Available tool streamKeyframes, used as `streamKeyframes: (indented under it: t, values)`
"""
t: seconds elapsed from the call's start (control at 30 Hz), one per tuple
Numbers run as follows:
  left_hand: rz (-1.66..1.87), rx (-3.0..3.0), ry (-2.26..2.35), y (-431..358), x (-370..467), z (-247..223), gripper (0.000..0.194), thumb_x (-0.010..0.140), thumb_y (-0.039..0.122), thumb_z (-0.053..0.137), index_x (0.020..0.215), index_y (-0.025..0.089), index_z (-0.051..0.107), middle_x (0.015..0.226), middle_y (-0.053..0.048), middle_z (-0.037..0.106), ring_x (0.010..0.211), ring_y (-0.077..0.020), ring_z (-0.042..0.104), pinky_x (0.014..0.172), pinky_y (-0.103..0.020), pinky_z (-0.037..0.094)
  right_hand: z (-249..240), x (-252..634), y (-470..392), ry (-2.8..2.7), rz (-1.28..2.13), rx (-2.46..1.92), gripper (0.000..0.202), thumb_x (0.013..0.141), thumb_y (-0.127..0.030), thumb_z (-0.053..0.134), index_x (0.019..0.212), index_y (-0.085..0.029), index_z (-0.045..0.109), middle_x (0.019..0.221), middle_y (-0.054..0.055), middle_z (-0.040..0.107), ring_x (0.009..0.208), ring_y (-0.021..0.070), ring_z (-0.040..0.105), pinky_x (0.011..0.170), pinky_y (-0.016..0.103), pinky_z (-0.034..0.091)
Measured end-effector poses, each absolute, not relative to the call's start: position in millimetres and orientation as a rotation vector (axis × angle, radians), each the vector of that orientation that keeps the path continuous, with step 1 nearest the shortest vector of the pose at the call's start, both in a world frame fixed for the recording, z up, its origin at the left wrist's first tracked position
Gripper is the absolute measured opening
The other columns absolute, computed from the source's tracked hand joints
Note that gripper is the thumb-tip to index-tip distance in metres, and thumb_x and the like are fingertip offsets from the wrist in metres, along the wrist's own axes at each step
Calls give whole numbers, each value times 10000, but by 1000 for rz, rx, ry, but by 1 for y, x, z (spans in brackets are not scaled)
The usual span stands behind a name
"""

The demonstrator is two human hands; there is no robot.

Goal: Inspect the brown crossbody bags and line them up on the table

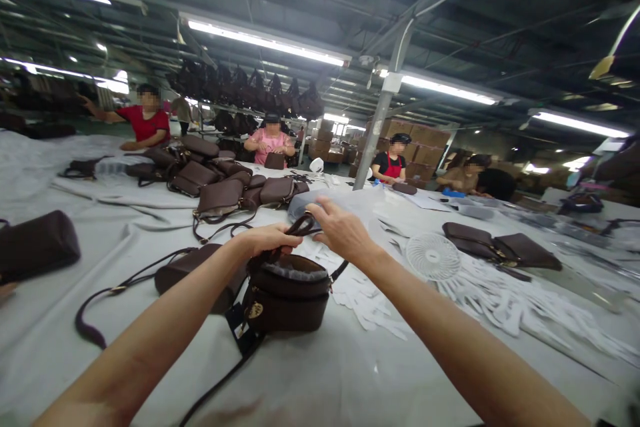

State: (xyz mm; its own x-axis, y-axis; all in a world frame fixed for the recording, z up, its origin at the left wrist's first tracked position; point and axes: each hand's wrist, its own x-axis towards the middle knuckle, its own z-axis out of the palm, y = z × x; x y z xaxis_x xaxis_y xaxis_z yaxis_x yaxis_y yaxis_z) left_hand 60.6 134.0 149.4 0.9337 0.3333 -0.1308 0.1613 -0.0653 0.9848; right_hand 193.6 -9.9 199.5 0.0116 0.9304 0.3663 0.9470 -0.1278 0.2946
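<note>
A dark brown bag [293,303] stands upright in front of me, its top open with clear plastic showing inside. A round gold tag [255,310] hangs at its left side, beside a black card tag [240,330]. Above the opening, my left hand [273,240] is closed on the brown strap. My right hand [340,227] pinches the looped part of the same strap, just right of and above my left hand. One strap end trails down over the table's near side. Another brown bag [185,273] lies behind my left forearm.
On the white-covered table [135,240] are a pile of brown bags [220,193], a brown bag [40,247] at far left, two bags [500,247] at right, a white fan [433,256] and white strips [515,300]. Several people work across the table; a metal post [380,127] rises behind.
</note>
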Motion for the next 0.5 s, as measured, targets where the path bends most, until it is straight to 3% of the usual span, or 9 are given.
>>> streamKeyframes:
  t: [0.07,0.17,0.23,0.3,0.4,0.5]
  values:
    - [92,1787,341,130,62,153,244,623,266,789,572,167,572,483,36,490,415,-95,403,401,-220,265,199,188,-12,-2231,-797,-2142,473,905,-251,574,1358,-257,436,1391,127,505,1126,257,545,736,287,460]
    - [133,1902,227,122,63,160,202,582,171,785,722,165,639,592,30,569,524,-129,518,463,-211,356,200,186,-7,-2455,-648,-2167,306,982,-172,378,1256,-197,510,1121,126,660,984,234,610,723,294,447]
    - [154,1913,175,118,60,161,191,618,187,760,759,164,633,627,19,597,565,-139,554,489,-206,385,202,191,-1,-2478,-609,-2197,280,995,-153,324,1155,-157,554,1013,121,678,913,228,635,715,302,439]
    - [178,1863,171,116,56,156,162,689,239,711,786,166,604,610,15,595,557,-134,555,495,-202,396,203,200,5,-2453,-612,-2174,281,998,-143,308,1111,-150,566,1030,123,670,926,229,639,737,316,441]
    - [230,1707,227,116,50,139,193,739,306,672,795,177,540,554,48,514,469,-95,479,454,-188,379,202,224,7,-2414,-351,-2063,253,967,-261,479,1191,-163,546,1149,117,634,1022,223,612,819,317,449]
    - [268,1537,309,119,46,121,261,742,345,688,756,186,482,548,82,411,408,-53,370,390,-160,315,183,258,-11,-2111,200,-2129,485,880,-418,617,1302,-209,502,1229,73,612,1069,181,596,866,260,458]
